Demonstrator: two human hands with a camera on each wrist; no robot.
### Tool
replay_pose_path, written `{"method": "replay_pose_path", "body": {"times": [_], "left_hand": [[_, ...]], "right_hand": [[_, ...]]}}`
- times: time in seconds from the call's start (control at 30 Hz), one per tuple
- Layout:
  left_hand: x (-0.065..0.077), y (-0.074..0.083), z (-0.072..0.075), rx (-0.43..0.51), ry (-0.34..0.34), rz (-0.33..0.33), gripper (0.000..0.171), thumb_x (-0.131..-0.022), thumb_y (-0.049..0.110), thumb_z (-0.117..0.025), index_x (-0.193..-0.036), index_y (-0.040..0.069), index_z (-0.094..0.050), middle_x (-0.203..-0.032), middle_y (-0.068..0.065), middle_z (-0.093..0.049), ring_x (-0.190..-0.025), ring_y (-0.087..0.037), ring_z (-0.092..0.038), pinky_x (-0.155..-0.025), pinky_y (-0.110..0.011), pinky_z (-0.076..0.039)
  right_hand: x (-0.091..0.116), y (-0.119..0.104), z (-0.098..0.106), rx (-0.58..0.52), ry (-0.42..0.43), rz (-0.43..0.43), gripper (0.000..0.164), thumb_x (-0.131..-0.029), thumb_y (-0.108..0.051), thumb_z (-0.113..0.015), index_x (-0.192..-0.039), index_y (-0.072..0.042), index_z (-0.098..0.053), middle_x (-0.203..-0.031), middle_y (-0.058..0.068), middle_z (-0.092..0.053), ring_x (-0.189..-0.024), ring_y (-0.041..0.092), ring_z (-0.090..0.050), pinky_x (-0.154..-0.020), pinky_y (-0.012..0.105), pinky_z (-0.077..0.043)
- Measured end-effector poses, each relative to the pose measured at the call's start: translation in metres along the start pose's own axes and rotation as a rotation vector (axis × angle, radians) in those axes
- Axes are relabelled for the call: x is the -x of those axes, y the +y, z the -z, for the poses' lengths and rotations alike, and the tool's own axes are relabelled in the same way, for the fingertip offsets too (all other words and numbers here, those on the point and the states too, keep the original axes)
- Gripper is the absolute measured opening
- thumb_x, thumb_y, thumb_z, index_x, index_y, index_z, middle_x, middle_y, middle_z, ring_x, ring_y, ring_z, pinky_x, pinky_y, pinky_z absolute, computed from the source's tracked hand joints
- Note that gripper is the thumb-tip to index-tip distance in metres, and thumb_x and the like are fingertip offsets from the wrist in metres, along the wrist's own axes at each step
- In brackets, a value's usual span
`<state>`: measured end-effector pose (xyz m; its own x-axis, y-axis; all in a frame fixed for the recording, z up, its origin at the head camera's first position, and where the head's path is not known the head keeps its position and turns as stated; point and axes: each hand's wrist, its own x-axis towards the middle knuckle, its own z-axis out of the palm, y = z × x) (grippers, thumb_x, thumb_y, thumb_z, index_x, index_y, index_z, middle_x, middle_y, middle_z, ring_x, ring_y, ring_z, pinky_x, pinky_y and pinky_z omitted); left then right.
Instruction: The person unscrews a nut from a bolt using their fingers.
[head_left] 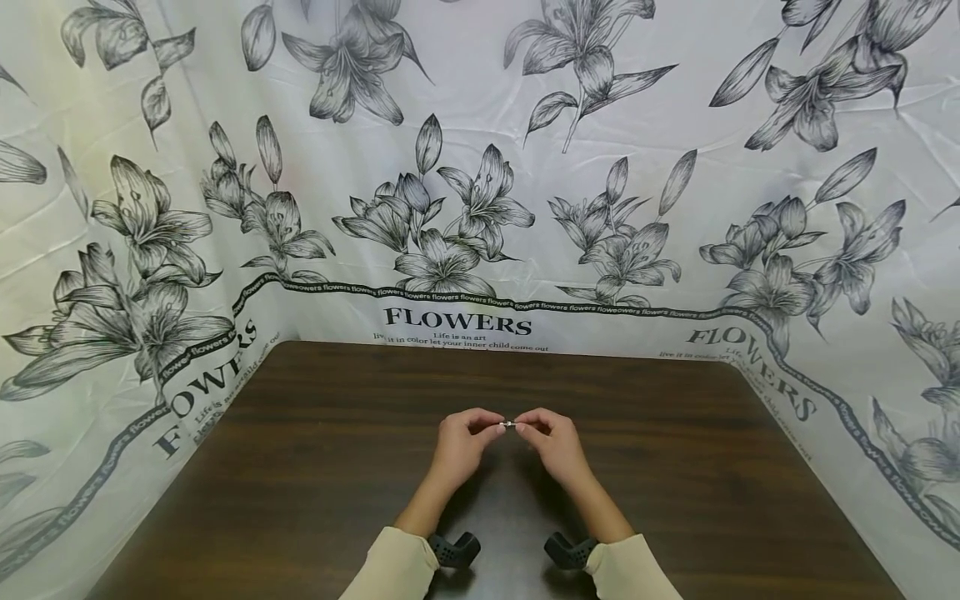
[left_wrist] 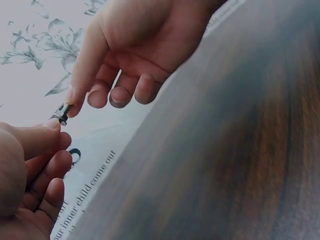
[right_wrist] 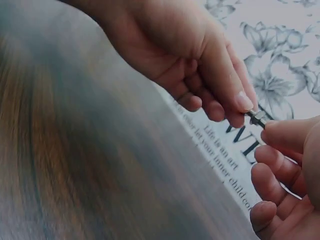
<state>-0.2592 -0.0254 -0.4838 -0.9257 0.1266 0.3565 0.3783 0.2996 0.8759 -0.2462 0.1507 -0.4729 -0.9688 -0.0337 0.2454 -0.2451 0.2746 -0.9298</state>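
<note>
A small metal bolt (head_left: 508, 424) with a nut (right_wrist: 258, 118) on its threaded shank is held up above the table between both hands. Thumb and forefinger of my left hand (head_left: 459, 446) pinch one end of it. At the opposite end, my right hand (head_left: 558, 450) pinches it between thumb and forefinger. In the left wrist view the threads of the bolt (left_wrist: 65, 110) show between the two thumbs. The other fingers of both hands curl loosely beneath. Fingertips cover both ends of the bolt, so I cannot tell which holds the head.
Below the hands lies a dark brown wooden table (head_left: 337, 467). White cloth with black flower drawings and lettering (head_left: 457, 322) hangs behind it and along both sides. Each wrist wears a black device (head_left: 455, 551), next to cream sleeves (head_left: 393, 567).
</note>
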Motion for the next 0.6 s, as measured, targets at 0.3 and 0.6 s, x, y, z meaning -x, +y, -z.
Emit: {"method": "replay_pose_path", "body": {"times": [0.3,0.6], "left_hand": [[0.000,0.008,0.003,0.041,0.020,0.007,0.010,-0.084,0.012,-0.077,-0.092,0.008,-0.076,-0.083,0.003,-0.071,-0.074,-0.013,-0.064,-0.066,-0.027,-0.053],[0.008,0.010,-0.001,0.058,0.035,0.004,0.008,-0.083,0.012,-0.078,-0.091,0.012,-0.077,-0.083,0.006,-0.072,-0.075,-0.011,-0.065,-0.066,-0.028,-0.053]], "right_hand": [[0.004,-0.006,-0.007,-0.147,0.036,-0.038,0.023,-0.094,-0.013,-0.065,-0.085,0.008,-0.065,-0.061,0.007,-0.054,-0.049,0.017,-0.047,-0.047,0.026,-0.041],[-0.001,-0.001,-0.013,-0.083,-0.015,-0.111,0.043,-0.097,-0.028,-0.061,-0.073,0.008,-0.061,-0.049,0.000,-0.045,-0.050,0.013,-0.042,-0.051,0.026,-0.033]]}}
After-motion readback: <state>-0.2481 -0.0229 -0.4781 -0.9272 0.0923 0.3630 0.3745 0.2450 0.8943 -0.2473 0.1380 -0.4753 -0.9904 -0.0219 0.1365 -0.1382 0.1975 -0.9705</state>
